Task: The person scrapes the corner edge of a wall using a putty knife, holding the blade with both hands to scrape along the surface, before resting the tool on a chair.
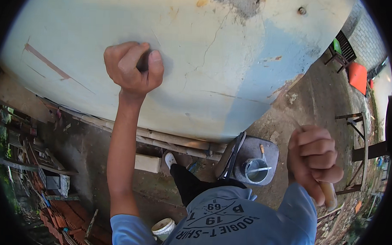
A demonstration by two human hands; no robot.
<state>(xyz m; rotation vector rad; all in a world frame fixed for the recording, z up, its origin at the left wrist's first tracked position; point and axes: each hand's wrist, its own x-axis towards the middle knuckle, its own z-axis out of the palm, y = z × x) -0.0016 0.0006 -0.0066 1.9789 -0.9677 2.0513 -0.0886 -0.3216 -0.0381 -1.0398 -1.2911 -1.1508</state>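
My left hand (135, 68) is closed near the pale painted wall (192, 92), fingers curled and thumb bent. Whatever it may pinch is lost in the dark gap between finger and thumb. To the right, my right hand (313, 161) wraps round a tool with a wooden handle (328, 197), whose rounded butt sticks out below the fist. The tool's other end is thin and blurred above the hand, so its kind cannot be told. Cracks, a brown strip mark and a bare grey patch (243, 4) show on the wall, along with a light blue painted area (258, 77).
A grey seat (270, 149) stands by my legs, bearing a bucket (248, 172) of grey material with a stick-like tool across it. Lower left are a white bucket (163, 227) and stacked roof tiles (72, 217). A dark chair (346, 48) and an orange-red object (357, 77) stand far right.
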